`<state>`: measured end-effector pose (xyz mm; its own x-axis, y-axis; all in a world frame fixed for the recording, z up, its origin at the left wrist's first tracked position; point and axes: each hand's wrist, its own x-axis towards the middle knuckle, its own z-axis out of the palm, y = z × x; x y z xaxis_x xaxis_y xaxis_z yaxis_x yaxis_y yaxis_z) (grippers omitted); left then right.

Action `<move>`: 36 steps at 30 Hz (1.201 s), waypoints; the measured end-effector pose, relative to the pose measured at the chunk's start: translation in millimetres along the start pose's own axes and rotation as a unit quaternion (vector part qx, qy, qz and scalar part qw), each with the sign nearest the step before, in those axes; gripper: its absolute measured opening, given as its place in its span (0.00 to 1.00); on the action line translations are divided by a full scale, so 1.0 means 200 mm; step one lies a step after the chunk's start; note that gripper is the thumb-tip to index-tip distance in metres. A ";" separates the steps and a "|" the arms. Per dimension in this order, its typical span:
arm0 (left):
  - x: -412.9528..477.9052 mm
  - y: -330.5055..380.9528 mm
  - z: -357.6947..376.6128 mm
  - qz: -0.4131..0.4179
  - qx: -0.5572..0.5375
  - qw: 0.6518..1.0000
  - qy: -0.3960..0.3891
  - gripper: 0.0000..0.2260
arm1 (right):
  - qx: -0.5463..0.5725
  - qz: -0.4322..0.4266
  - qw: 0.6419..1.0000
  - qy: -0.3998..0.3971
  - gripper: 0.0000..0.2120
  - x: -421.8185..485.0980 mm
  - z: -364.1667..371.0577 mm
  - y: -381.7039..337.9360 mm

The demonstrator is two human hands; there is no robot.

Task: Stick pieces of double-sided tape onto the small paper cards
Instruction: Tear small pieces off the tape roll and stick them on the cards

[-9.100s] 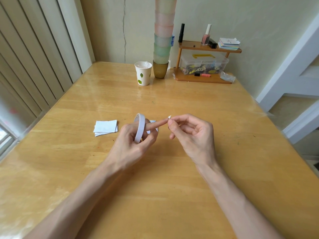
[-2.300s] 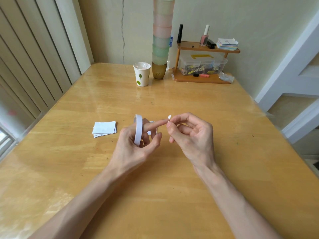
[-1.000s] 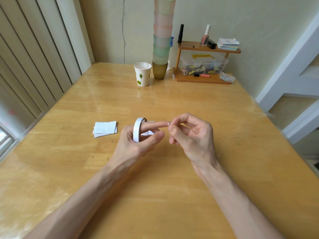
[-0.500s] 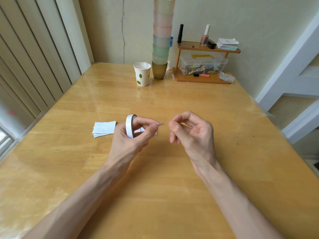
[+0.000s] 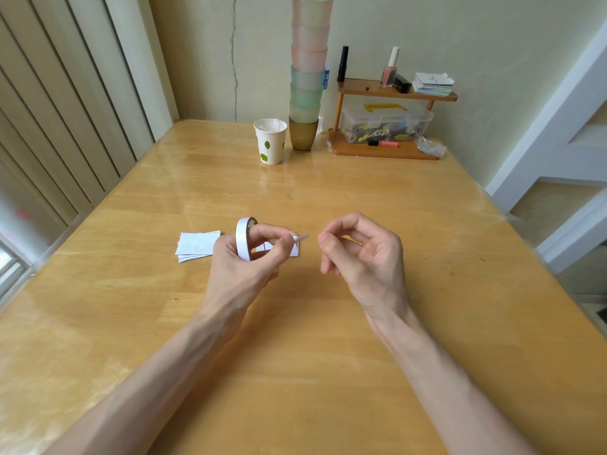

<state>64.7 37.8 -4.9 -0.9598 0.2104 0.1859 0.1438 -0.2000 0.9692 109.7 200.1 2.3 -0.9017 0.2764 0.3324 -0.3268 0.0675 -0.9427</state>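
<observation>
Hands split apart since a second ago: left hand grips tape roll, thumb and forefinger pinching tape strip, long axis pointing 3 o'clock; right hand curled, just clear of it; I see cards at roll's 9 o'clock

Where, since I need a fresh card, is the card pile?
In the head view the card pile lies flat on the table, just left of the left hand that holds the tape roll.
</observation>
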 end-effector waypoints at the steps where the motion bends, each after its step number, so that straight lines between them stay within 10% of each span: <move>1: 0.00 0.00 0.00 0.000 0.004 1.000 0.000 0.10 | -0.007 -0.005 1.000 -0.001 0.05 0.00 0.00 0.00; 36: -0.01 -0.05 -0.01 0.117 0.136 0.980 -0.083 0.13 | 0.005 0.034 0.999 0.004 0.05 0.00 -0.01 0.02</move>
<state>64.7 37.2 -15.5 -0.8434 0.3472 0.4099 0.4356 -0.0044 0.9001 108.2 201.7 -1.1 -0.9199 0.2877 0.2664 -0.2666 0.0394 -0.9630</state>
